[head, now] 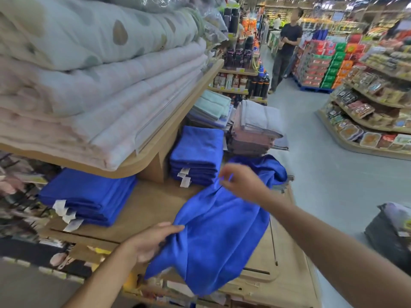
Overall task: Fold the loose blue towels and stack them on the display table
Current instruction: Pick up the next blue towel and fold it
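In the head view, the loose blue towel (222, 230) lies crumpled on the wooden display table (144, 210), spreading from the centre down toward 6 o'clock, where its lower end droops over the table's front edge. A bunched blue heap at its 1 o'clock end may be the same cloth or a second towel; that cannot be told.

The left hand (153, 241), at the towel's 9 o'clock side, holds the edge: one finger lies straight on top and the others tuck beneath the cloth. The right hand (242, 183), at 12 o'clock of the towel, is blurred. Its fingertips are bunched together and seem to pinch a raised ridge of cloth that runs between the two hands.

One folded blue stack (89, 196) sits at 9 o'clock on the table, and a taller blue pile (195, 156) at 11 o'clock, beside pink and grey towels (255, 130).

The towel looks light, soft and limp, so it will probably sag and slide wherever it is unsupported. Taking two corners of one edge, rather than mid-cloth ridges, would likely let it hang flat for a clean fold.
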The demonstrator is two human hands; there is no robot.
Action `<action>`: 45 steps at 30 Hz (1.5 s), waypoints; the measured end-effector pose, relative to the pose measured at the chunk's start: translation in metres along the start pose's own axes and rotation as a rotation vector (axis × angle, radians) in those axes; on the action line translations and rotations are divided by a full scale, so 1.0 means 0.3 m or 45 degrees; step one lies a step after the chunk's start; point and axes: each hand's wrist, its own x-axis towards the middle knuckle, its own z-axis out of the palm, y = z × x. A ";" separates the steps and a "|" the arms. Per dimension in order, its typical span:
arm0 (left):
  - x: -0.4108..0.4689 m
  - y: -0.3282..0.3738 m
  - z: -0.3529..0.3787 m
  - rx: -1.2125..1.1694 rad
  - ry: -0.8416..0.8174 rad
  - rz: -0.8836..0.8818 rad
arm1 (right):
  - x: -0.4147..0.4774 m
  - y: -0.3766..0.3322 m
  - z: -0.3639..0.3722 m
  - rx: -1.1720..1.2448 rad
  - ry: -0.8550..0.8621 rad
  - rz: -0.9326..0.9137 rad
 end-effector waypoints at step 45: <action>0.042 0.085 0.202 -0.795 -0.115 0.046 | -0.584 -0.211 0.064 1.364 -0.294 0.107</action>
